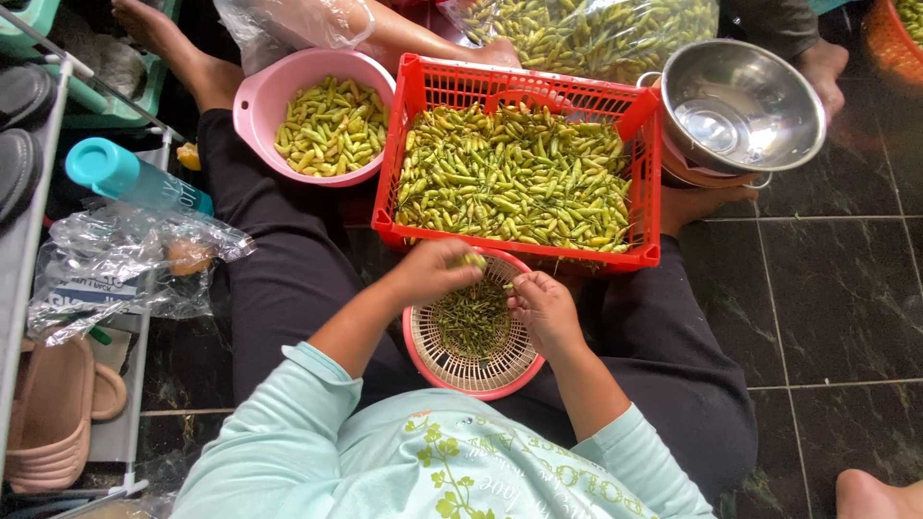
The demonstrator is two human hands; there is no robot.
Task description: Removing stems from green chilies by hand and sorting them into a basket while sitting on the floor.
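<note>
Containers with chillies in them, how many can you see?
5: the red crate in the middle, the pink bowl left of it, the clear bag behind, an orange basket top right, partly cut off, and the pink woven basket of stems.

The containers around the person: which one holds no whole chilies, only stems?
The small round pink woven basket in the lap, under both hands; it holds only thin green stems, unlike the others.
</note>
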